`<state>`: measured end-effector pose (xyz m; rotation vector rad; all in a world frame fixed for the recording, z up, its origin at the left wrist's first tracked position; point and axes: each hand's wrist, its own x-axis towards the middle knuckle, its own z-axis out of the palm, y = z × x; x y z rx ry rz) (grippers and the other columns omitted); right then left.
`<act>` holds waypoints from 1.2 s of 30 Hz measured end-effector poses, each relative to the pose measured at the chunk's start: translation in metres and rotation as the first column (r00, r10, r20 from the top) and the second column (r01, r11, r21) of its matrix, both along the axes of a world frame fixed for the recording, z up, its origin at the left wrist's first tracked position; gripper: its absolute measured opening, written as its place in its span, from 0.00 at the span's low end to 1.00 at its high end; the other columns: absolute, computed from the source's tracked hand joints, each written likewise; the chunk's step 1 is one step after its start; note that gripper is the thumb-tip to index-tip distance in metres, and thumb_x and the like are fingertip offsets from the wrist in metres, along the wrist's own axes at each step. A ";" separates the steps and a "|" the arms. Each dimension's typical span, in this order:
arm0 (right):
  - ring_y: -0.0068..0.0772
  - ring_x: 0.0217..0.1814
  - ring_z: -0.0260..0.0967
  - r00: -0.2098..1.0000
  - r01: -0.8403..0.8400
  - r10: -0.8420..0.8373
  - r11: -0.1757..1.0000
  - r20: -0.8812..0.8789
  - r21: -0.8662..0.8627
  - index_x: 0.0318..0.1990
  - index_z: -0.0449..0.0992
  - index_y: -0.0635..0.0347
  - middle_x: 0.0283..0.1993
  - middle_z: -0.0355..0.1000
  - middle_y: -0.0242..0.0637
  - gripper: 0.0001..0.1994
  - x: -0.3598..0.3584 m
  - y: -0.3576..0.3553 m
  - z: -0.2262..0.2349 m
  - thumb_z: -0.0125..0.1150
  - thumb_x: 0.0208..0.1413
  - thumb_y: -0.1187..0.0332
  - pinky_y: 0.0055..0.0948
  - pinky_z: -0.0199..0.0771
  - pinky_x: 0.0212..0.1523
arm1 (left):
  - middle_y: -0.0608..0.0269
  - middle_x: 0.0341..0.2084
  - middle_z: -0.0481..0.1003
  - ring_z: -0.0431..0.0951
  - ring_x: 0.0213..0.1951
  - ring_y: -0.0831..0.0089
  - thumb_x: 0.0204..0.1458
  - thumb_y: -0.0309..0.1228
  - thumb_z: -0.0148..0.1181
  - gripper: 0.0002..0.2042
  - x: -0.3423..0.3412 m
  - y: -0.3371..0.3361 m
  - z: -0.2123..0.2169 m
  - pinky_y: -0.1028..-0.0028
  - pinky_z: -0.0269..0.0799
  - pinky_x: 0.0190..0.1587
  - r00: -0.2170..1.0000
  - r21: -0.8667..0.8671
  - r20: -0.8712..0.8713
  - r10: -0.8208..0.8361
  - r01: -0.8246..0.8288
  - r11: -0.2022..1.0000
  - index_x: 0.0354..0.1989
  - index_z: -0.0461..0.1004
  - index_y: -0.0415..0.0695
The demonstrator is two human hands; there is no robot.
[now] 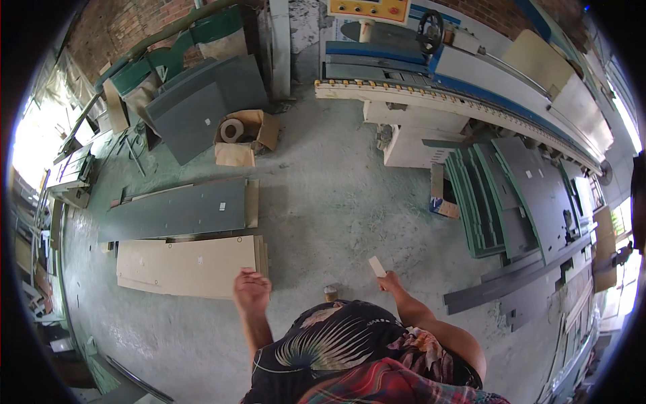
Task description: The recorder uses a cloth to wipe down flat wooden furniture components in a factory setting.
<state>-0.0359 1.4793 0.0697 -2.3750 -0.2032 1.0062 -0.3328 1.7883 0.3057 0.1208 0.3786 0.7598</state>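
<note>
Head view: right hand (390,281) pinches a small pale card (377,266) upright, face readable. Left hand (252,288) loosely curled, empty, beside tan boards (188,266) stacked flat on the floor (323,202). Small can (330,293) stands between the hands.

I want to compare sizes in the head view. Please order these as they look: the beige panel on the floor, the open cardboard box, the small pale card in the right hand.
1. beige panel, largest.
2. cardboard box.
3. pale card, smallest, although it is nearer to the camera, in the right hand.
</note>
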 end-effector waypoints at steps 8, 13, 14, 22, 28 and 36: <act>0.32 0.19 0.74 0.962 0.260 -0.265 0.963 -0.066 -0.077 0.32 0.74 0.72 0.19 0.73 0.42 0.17 -0.082 -0.086 -0.002 0.61 0.38 0.65 0.31 0.76 0.22 | 0.70 0.30 0.76 0.75 0.30 0.75 0.56 0.32 0.50 0.05 -0.015 -0.034 -0.033 0.70 0.70 0.36 0.964 -0.113 -0.128 -0.231 0.217 0.969 0.33 0.73 0.50; 0.32 0.19 0.73 0.909 0.388 -0.377 0.921 -0.180 0.031 0.34 0.72 0.74 0.20 0.72 0.42 0.17 -0.124 -0.091 -0.006 0.60 0.39 0.67 0.30 0.75 0.19 | 0.71 0.27 0.75 0.74 0.28 0.78 0.56 0.32 0.50 0.05 -0.089 0.017 -0.056 0.77 0.70 0.33 0.970 0.018 -0.243 -0.019 0.024 1.000 0.32 0.72 0.49; 0.32 0.18 0.72 0.903 0.403 -0.384 0.913 -0.191 0.069 0.34 0.72 0.75 0.20 0.71 0.41 0.17 -0.130 -0.088 -0.006 0.60 0.39 0.67 0.31 0.74 0.18 | 0.71 0.27 0.75 0.74 0.28 0.78 0.56 0.32 0.50 0.05 -0.109 0.029 -0.067 0.77 0.70 0.33 0.969 0.018 -0.247 -0.026 0.032 0.999 0.32 0.72 0.49; 0.32 0.19 0.73 0.913 0.399 -0.386 0.913 -0.130 0.084 0.33 0.72 0.74 0.19 0.71 0.41 0.17 -0.164 -0.078 0.000 0.59 0.40 0.67 0.29 0.71 0.18 | 0.78 0.26 0.74 0.73 0.25 0.82 0.55 0.37 0.47 0.06 -0.252 0.087 -0.182 0.78 0.66 0.22 0.760 -0.078 -0.579 0.295 -0.412 0.908 0.31 0.71 0.53; 0.33 0.20 0.75 0.898 0.424 -0.411 0.904 -0.160 0.055 0.34 0.73 0.74 0.21 0.72 0.42 0.17 -0.174 -0.089 -0.019 0.60 0.39 0.66 0.31 0.74 0.19 | 0.79 0.27 0.75 0.73 0.26 0.82 0.55 0.35 0.41 0.08 -0.282 0.062 -0.211 0.79 0.64 0.23 0.597 -0.312 -0.777 0.198 -0.639 0.703 0.33 0.70 0.56; 0.33 0.18 0.71 0.879 0.455 -0.444 0.890 -0.174 0.031 0.37 0.71 0.75 0.20 0.70 0.43 0.17 -0.154 -0.087 -0.034 0.64 0.39 0.71 0.35 0.74 0.16 | 0.77 0.28 0.75 0.75 0.29 0.77 0.56 0.34 0.39 0.10 -0.271 0.018 -0.248 0.75 0.66 0.27 0.476 -0.354 -0.876 -0.072 -0.535 0.767 0.33 0.70 0.54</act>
